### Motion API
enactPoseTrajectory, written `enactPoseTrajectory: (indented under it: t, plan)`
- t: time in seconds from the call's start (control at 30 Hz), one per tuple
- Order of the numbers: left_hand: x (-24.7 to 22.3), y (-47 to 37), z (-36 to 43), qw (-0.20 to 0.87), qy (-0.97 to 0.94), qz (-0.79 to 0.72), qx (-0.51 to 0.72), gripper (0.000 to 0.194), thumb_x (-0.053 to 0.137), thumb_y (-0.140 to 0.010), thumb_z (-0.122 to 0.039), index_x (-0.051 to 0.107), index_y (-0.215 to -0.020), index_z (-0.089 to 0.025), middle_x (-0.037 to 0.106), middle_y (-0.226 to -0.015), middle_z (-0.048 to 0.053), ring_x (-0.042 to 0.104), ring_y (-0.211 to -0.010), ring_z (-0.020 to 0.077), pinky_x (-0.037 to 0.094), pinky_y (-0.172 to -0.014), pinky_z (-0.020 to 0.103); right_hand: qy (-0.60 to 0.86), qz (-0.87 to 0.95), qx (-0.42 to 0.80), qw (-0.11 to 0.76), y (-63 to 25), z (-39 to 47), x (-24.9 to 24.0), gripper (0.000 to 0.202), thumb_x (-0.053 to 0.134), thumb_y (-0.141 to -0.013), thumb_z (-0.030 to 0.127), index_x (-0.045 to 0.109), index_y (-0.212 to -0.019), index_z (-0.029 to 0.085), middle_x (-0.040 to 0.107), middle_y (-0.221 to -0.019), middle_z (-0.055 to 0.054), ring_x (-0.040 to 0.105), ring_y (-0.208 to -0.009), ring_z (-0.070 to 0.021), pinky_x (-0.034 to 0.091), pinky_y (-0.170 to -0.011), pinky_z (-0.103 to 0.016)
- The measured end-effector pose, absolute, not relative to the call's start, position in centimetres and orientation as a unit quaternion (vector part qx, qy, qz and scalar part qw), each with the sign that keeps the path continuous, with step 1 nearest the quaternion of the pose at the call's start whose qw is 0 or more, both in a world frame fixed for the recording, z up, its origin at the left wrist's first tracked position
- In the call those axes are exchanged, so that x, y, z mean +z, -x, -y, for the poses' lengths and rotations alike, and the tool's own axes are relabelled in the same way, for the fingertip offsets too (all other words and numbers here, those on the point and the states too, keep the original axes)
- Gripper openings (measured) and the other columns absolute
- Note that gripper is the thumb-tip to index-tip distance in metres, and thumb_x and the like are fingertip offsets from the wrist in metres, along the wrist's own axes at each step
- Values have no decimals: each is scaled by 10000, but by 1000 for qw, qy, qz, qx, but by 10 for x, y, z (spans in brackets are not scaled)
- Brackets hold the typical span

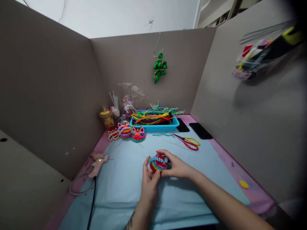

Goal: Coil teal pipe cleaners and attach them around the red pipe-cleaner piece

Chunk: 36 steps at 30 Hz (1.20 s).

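Note:
Between my two hands is a small rounded pipe-cleaner craft (158,163), banded in rainbow colours and red, with a light blue wavy strip across it. My left hand (150,180) grips it from the left and below, thumb on the near side. From the right, my right hand (174,164) holds it with fingers over the top and thumb low. The craft is held above the light blue cloth (120,185); its underside is hidden. Beyond stand finished-looking pipe-cleaner animal heads, among them a pink and orange one (138,134) and a purple one (124,129).
A blue tray (155,128) of pipe cleaners stands at the back. Scissors (189,142) and two phones (200,131) lie right of it. A pink glue gun (98,165) with a cord lies left. Grey panels enclose the table; a green ornament (160,68) hangs behind.

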<state>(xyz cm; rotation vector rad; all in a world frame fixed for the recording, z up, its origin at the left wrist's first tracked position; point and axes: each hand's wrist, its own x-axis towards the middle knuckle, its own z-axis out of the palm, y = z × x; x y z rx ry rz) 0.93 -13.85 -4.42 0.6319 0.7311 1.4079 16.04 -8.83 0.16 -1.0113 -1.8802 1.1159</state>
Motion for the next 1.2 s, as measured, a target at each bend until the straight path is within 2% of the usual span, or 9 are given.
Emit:
enactPoseTrajectory:
  t: [0.1, 0.2, 0.33, 0.57, 0.7, 0.8, 0.93, 1.1, 1.2]
  plan:
    - [-41, -10, 138, 667, -269, -332, 610, 967, 757, -695, -309, 154, -1451, -274, 649, -1140, 124, 617, -1064, 253, 444, -946, 369, 366, 764, 420, 325, -160, 78, 5, 732, 799, -587, 281, 517, -1261, 224, 572, -1221, -94, 571, -1068, -271, 446, -922, -385]
    - [-39, -13, 139, 646, -262, -356, 622, 916, 688, -762, -355, 87, -1454, -341, 501, -1354, 128, 524, -1208, 246, 388, -1012, 384, 378, 798, 368, 291, -161, 58, 9, 730, 759, -604, 260, 481, -1275, 193, 563, -1223, -107, 563, -1075, -261, 444, -927, -391]
    - [-42, -19, 138, 593, -250, -436, 629, 768, 659, -774, -401, 217, -1401, -373, 309, -1491, 114, 423, -1303, 249, 349, -1041, 382, 426, 827, 259, 260, -161, 17, 9, 727, 719, -637, 295, 445, -1293, 142, 516, -1280, -152, 516, -1142, -281, 414, -963, -410]
    - [-42, -24, 137, 569, -213, -461, 647, 560, 683, -738, -413, 450, -1229, -278, 425, -1401, 137, 465, -1265, 273, 367, -1029, 385, 393, 877, 212, 175, -165, -38, -6, 737, 726, -667, 366, 460, -1317, 143, 516, -1310, -163, 491, -1175, -312, 390, -974, -438]
    - [-37, -23, 138, 577, -206, -469, 637, 510, 692, -736, -371, 478, -1186, -260, 483, -1350, 134, 488, -1246, 262, 388, -1017, 372, 451, 841, 161, 252, -189, -69, -7, 362, 500, -888, 303, 563, -1210, 151, 599, -1175, -121, 524, -1096, -230, 392, -948, -367]
    - [-34, -23, 138, 583, -203, -472, 629, 501, 706, -722, -366, 498, -1160, -241, 541, -1282, 138, 524, -1209, 265, 411, -1000, 376, 498, 849, 59, 164, -202, -84, -8, 219, 537, -874, 259, 662, -1035, 179, 621, -1098, -103, 500, -1052, -249, 369, -911, -373]
    - [-35, -21, 137, 591, -195, -474, 623, 475, 728, -704, -356, 528, -1116, -227, 593, -1206, 119, 551, -1175, 248, 420, -990, 358, 499, 865, -30, 46, -199, -84, -15, 176, 505, -894, 241, 663, -937, 177, 623, -1055, -111, 482, -999, -251, 353, -806, -348]
    - [-42, -18, 139, 596, -212, -481, 607, 410, 743, -696, -367, 577, -1039, -216, 642, -1106, 96, 589, -1109, 227, 458, -944, 343, 505, 861, -61, 14, -188, -82, -15, 181, 446, -896, 143, 605, -980, 163, 640, -973, -116, 498, -964, -248, 340, -764, -328]
    - [-37, -14, 144, 584, -225, -494, 604, 366, 747, -687, -389, 612, -967, -196, 668, -982, 82, 638, -965, 203, 501, -859, 313, 534, 843, -37, 47, -187, -78, -4, 207, 448, -869, 97, 582, -1015, 157, 645, -962, -118, 520, -955, -246, 352, -787, -327]
